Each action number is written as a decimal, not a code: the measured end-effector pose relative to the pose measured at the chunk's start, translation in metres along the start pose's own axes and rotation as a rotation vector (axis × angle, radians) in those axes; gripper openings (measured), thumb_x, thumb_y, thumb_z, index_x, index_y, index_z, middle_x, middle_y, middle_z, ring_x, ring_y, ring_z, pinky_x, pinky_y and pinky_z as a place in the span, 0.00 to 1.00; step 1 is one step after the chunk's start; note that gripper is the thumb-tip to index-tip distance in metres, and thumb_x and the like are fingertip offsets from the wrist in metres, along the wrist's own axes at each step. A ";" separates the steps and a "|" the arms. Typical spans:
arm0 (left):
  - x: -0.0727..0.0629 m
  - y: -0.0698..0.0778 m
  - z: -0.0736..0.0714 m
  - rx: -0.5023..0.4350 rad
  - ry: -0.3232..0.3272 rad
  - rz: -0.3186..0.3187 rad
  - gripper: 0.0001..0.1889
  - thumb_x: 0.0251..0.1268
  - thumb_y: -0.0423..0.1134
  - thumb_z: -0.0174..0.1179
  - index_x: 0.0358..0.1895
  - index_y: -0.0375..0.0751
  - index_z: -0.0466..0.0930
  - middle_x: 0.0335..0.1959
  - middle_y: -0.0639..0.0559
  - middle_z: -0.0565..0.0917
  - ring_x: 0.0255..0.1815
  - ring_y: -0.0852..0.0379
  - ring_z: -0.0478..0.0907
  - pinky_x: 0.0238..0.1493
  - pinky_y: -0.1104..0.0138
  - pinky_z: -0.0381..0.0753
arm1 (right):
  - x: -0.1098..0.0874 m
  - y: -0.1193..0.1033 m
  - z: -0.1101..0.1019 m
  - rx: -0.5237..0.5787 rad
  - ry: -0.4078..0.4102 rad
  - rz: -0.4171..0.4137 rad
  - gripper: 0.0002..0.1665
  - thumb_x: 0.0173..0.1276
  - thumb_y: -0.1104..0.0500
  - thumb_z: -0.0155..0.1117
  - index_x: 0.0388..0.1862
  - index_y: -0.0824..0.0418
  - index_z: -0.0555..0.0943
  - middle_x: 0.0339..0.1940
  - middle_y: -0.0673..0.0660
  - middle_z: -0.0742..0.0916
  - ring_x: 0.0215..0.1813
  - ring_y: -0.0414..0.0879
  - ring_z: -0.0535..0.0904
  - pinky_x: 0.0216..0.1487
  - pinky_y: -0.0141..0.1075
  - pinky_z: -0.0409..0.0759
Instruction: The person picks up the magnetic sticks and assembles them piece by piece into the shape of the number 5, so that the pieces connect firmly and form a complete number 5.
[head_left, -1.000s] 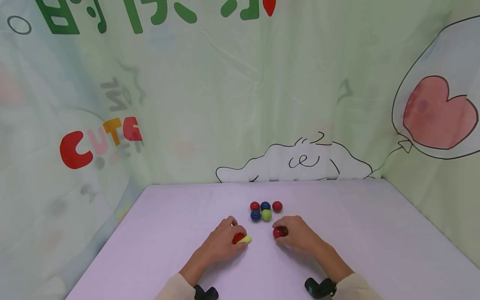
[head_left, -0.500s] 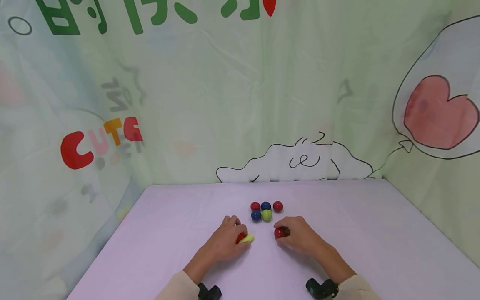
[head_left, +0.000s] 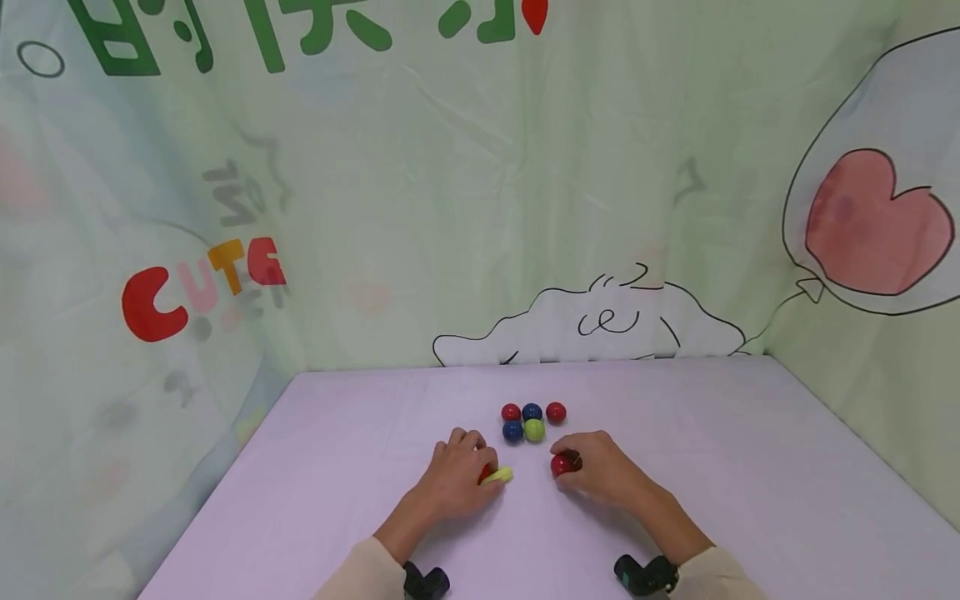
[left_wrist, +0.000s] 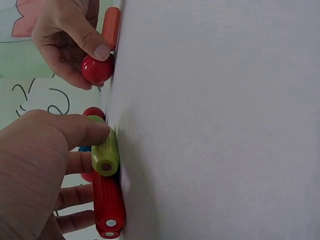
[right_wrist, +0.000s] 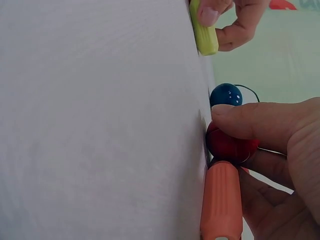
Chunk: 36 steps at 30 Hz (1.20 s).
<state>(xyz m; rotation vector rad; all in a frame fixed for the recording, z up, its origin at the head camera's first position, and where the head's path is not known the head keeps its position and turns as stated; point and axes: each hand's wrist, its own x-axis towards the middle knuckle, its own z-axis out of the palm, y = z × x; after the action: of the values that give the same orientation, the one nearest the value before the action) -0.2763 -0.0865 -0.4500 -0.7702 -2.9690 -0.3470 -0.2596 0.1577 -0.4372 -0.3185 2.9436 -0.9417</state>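
In the head view my left hand [head_left: 459,479] pinches a yellow-green ribbed rod [head_left: 498,475] low over the table, with a bit of red beside it. The left wrist view shows the thumb on the yellow-green rod [left_wrist: 105,156], and red ribbed rods [left_wrist: 108,202] lying under the other fingers. Across a small gap, my right hand [head_left: 600,471] holds a shiny red ball [head_left: 560,465] between thumb and fingers. Right against that ball, in the right wrist view, lies an orange ribbed rod [right_wrist: 221,200], partly under the hand.
Just beyond the hands sits a group of balls: a red one [head_left: 511,412], two blue ones [head_left: 512,431], a green one [head_left: 534,430] and, slightly apart, another red one [head_left: 556,412]. They rest on a pale lilac table [head_left: 360,433] backed by a printed curtain [head_left: 420,208].
My left hand has slid slightly to the right with the yellow-green rod, narrowing the gap to the right hand. My right hand keeps the red ball almost in place; the grouped balls have not moved.
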 end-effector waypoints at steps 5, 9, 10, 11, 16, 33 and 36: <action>0.003 0.004 -0.001 -0.018 -0.007 0.001 0.08 0.67 0.52 0.65 0.39 0.55 0.85 0.50 0.54 0.77 0.56 0.52 0.66 0.52 0.54 0.69 | 0.001 0.001 0.000 0.007 -0.004 0.001 0.24 0.56 0.62 0.80 0.53 0.57 0.86 0.45 0.50 0.86 0.49 0.47 0.78 0.53 0.47 0.83; 0.006 0.007 -0.001 -0.032 -0.010 -0.001 0.08 0.68 0.53 0.64 0.40 0.55 0.86 0.50 0.56 0.78 0.56 0.53 0.66 0.53 0.54 0.69 | 0.002 0.002 0.001 0.010 -0.007 0.005 0.24 0.55 0.62 0.80 0.53 0.57 0.86 0.46 0.50 0.86 0.50 0.47 0.78 0.54 0.48 0.83; 0.007 0.008 -0.001 -0.034 -0.011 -0.002 0.09 0.68 0.53 0.64 0.41 0.55 0.86 0.49 0.56 0.78 0.56 0.54 0.66 0.54 0.54 0.69 | 0.002 0.002 0.001 0.010 -0.007 0.005 0.24 0.56 0.62 0.80 0.53 0.57 0.86 0.46 0.50 0.86 0.50 0.47 0.78 0.54 0.48 0.83; 0.007 0.009 -0.001 -0.038 -0.010 0.002 0.09 0.68 0.53 0.64 0.41 0.55 0.87 0.49 0.57 0.78 0.56 0.54 0.66 0.54 0.54 0.69 | 0.002 0.002 0.001 0.010 -0.007 0.003 0.24 0.56 0.62 0.80 0.53 0.57 0.86 0.46 0.51 0.87 0.50 0.47 0.78 0.54 0.48 0.83; 0.011 0.013 -0.003 -0.090 -0.010 0.046 0.10 0.69 0.50 0.65 0.46 0.53 0.88 0.45 0.60 0.82 0.55 0.56 0.70 0.57 0.56 0.72 | 0.003 0.004 0.002 0.010 -0.002 -0.015 0.24 0.55 0.62 0.80 0.52 0.57 0.87 0.46 0.50 0.87 0.49 0.47 0.78 0.55 0.48 0.83; 0.025 0.023 0.003 -0.188 0.006 0.167 0.11 0.67 0.39 0.69 0.50 0.45 0.86 0.41 0.58 0.84 0.40 0.67 0.75 0.50 0.71 0.78 | 0.001 0.006 -0.003 0.018 0.004 -0.074 0.21 0.54 0.62 0.81 0.49 0.58 0.88 0.43 0.49 0.87 0.46 0.45 0.79 0.52 0.45 0.83; 0.026 0.024 0.005 -0.206 0.007 0.167 0.11 0.66 0.39 0.69 0.50 0.44 0.87 0.41 0.58 0.84 0.40 0.68 0.75 0.49 0.72 0.78 | 0.001 0.006 -0.003 0.014 0.003 -0.073 0.22 0.54 0.62 0.81 0.49 0.58 0.88 0.42 0.49 0.87 0.45 0.45 0.78 0.51 0.44 0.83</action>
<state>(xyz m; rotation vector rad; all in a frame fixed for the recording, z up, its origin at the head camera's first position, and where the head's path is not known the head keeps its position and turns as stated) -0.2876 -0.0522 -0.4472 -1.0269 -2.8659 -0.6498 -0.2618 0.1639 -0.4378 -0.4273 2.9454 -0.9722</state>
